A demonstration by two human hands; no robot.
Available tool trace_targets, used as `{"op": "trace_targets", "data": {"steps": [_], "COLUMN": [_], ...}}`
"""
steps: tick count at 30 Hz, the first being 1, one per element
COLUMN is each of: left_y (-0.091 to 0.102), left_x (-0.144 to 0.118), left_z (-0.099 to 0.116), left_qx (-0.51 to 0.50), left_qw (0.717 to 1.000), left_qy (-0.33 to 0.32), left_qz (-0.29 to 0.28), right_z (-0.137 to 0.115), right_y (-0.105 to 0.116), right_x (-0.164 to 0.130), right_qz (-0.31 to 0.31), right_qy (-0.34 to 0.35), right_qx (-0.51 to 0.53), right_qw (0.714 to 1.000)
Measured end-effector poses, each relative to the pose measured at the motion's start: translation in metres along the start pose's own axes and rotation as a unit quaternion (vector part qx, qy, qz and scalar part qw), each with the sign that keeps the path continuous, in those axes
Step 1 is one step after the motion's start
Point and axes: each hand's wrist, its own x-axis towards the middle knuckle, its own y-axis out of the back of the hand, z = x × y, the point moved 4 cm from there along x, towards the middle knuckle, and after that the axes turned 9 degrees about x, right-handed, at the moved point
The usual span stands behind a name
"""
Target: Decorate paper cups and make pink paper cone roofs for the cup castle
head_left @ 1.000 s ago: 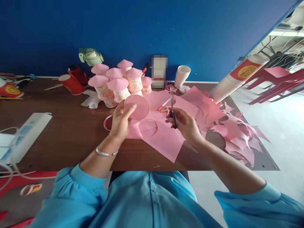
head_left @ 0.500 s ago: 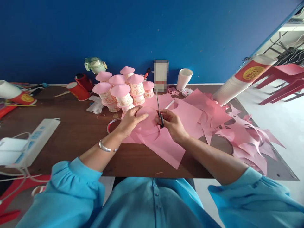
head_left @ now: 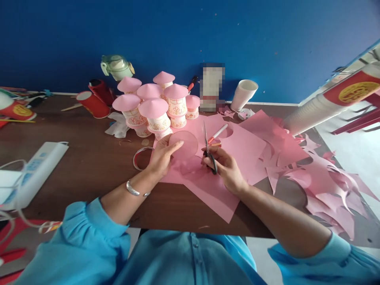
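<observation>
Left hand pinches pink paper circle; scissors beside it.

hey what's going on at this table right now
A person in a blue shirt sits at a brown wooden table, doing paper craft. The left hand holds a round pink paper disc by its edge, and the right hand grips a pair of scissors, blades pointing up beside the disc. Pink paper sheets lie underneath, with cut scraps to the right. Behind stand paper cups with pink cone tops.
</observation>
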Motion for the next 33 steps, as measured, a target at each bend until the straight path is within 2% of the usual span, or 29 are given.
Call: {"op": "trace_targets", "data": {"steps": [4,9,16,22,29,33], "left_y": [0.003,0.003,-0.002,0.0,-0.002,-0.004], "left_x": [0.003,0.004,0.004,0.004,0.001,0.002], "left_z": [0.006,0.005,-0.003,-0.006,-0.003,0.0], "left_qx": [-0.01,-0.014,-0.021,-0.006,-0.016,-0.02], "left_qw": [1.0,0.999,0.988,0.987,0.983,0.984], "left_qy": [0.002,0.029,0.061,0.077,0.107,0.095], "left_qz": [-0.024,-0.041,-0.137,-0.138,-0.149,-0.149], "right_z": [-0.012,-0.023,-0.017,-0.014,-0.018,-0.018], "right_y": [0.009,0.012,0.021,0.025,0.027,0.026], "right_x": [0.002,0.001,-0.005,-0.009,-0.008,-0.008], "right_qz": [-0.027,-0.056,-0.062,-0.109,-0.106,-0.109], "right_qy": [0.002,-0.025,-0.063,-0.091,-0.075,-0.073], "right_qx": [-0.069,-0.093,-0.137,-0.135,-0.151,-0.147], "right_qw": [0.997,0.994,0.987,0.981,0.98,0.98]}}
